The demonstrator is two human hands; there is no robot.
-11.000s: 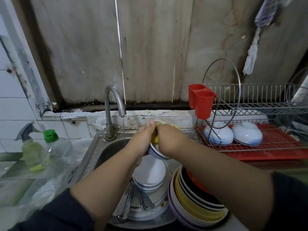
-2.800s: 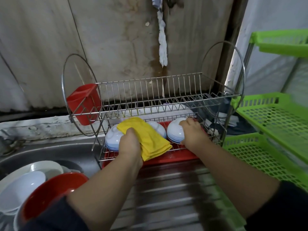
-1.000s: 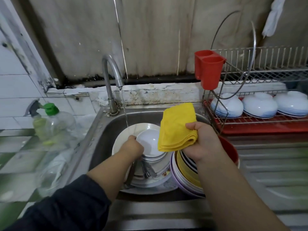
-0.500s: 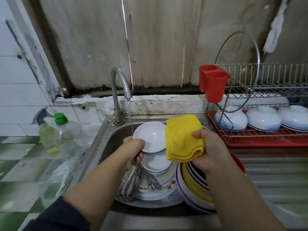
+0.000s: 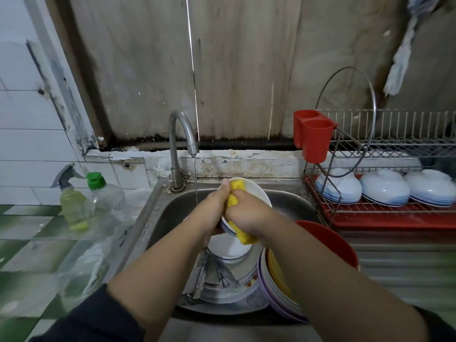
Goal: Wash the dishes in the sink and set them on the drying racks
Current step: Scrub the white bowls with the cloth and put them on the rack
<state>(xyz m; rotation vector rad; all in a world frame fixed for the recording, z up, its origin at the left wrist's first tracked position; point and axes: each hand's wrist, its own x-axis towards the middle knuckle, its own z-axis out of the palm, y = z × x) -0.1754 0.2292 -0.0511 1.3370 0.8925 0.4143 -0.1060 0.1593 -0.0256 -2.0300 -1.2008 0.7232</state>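
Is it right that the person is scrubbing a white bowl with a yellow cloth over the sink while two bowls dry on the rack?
Not two: the head view shows three bowls upside down on the rack.

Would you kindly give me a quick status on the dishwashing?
Left hand holds white bowl; right hand scrubs it with yellow cloth. Tap running. Three bowls racked; nothing in the way.
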